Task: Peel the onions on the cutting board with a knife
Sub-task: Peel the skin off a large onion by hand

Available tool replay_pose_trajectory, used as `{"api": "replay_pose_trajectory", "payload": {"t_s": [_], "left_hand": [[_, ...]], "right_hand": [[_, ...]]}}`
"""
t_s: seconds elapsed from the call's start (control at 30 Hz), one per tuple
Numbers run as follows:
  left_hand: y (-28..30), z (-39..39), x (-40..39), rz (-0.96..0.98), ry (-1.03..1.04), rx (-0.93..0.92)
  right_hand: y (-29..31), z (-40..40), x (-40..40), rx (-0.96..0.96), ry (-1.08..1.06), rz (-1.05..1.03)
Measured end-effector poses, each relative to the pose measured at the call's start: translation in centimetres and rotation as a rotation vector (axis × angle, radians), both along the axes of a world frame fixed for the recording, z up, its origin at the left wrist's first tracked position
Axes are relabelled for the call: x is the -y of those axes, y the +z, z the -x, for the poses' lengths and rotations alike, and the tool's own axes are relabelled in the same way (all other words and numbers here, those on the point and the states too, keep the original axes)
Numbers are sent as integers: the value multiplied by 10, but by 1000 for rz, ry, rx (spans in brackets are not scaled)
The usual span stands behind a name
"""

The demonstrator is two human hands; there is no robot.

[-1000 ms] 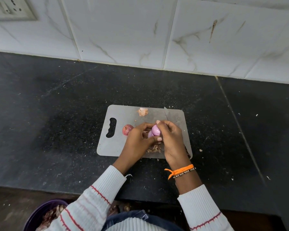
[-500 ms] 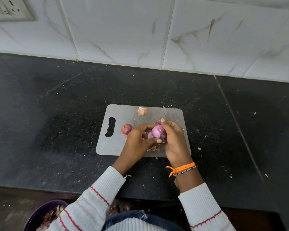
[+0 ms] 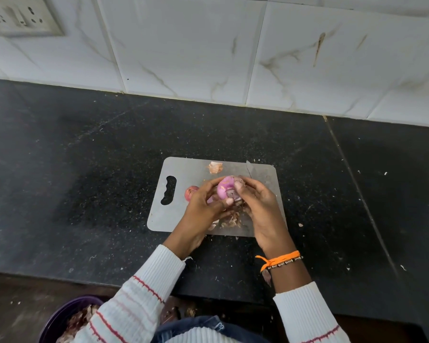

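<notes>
Both hands meet above the grey cutting board point(image 3: 181, 169), and between them is a partly peeled onion point(image 3: 225, 188). The left hand point(image 3: 206, 206) curls around the onion from the left and from below — its thumb presses on the lower part of the pale pink flesh. The right hand point(image 3: 258, 201) holds the onion from the right side, with the fingertips on a loose purple skin point(image 3: 233, 194) that hangs at the onion's right.

A knife blade point(image 3: 249, 168) shows just beyond the right hand, pointing away from the person; its handle is hidden behind this hand, so I cannot tell if the hand grips it.

To the left of the left hand, touching the board, lies a second onion point(image 3: 190, 192), reddish and partly hidden by the fingers. Beyond both hands, near the far edge of the board, lies a small pale piece of peel point(image 3: 215, 167). Under the hands, toward the person, there is a small heap of dry brown skins point(image 3: 230, 220).

The board rests on a black speckled worktop point(image 3: 84, 169). The right wrist carries an orange thread band point(image 3: 280, 259) — a thin beaded one sits just beside it. Near the left elbow, below the worktop edge, a purple bowl point(image 3: 60, 320) holds more peels.
</notes>
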State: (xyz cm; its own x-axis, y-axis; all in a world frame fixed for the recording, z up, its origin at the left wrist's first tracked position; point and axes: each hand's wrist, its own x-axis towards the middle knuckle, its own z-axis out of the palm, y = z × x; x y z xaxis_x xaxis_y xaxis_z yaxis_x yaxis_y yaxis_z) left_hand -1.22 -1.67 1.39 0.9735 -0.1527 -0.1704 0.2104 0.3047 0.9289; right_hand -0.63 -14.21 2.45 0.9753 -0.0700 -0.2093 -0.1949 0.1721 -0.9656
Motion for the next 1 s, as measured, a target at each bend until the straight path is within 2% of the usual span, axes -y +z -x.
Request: {"api": "replay_pose_trajectory", "payload": {"t_s": [0.07,0.17,0.47,0.57,0.73,1.0], "left_hand": [[0,1,2,-26,-7,17],[2,3,6,-52,-2,20],[-2,5,7,-55,-9,-32],[-1,3,7,-70,-1,-17],[-2,-1,7,-181,71,68],[-5,-1,11,-251,116,114]], "right_hand": [[0,1,-6,32,-94,86],[1,1,-12,79,-211,105],[-11,-7,-5,101,-330,266],[-12,-9,3,63,-302,186],[-3,-4,-2,39,-67,161],[3,-6,-19,1,-250,9]]}}
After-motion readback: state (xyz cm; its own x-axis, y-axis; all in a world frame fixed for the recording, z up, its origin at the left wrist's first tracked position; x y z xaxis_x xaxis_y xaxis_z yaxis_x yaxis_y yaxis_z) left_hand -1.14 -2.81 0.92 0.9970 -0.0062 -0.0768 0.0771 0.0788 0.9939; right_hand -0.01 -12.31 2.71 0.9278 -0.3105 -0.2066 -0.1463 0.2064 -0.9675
